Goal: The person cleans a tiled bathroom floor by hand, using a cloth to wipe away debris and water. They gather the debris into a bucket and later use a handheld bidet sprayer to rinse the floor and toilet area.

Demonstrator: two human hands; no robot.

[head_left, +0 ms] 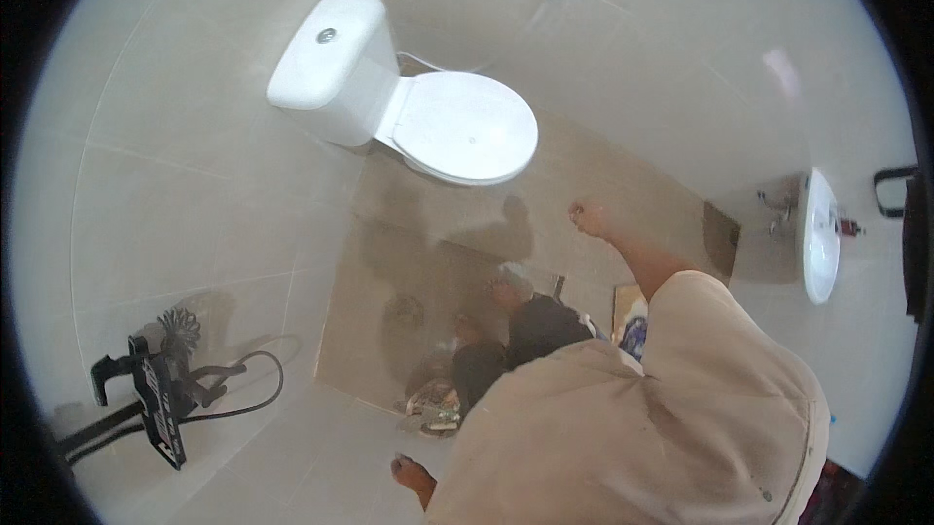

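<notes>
I am upright in a tiled bathroom, in a loose beige top (pixel 632 437) and dark legwear (pixel 545 335). My bare right forearm reaches forward, and my right hand (pixel 589 218) hangs over the floor below the toilet (pixel 467 126), fingers curled in, nothing seen in them. Low on the left, my left hand (pixel 413 476) shows only partly beside the top; its fingers look curled, with nothing visible in them. A clear, crumpled-looking thing with bits in it (pixel 433 408) lies nearest to it. My feet (pixel 506 287) rest on the floor, blurred.
The toilet's lid is down, its tank against the left wall. A white basin (pixel 819 238) hangs on the right wall. A black bracket-like fixture with a hose (pixel 161 398) juts from the lower left. A purple-and-white printed thing (pixel 632 330) is partly hidden behind my top.
</notes>
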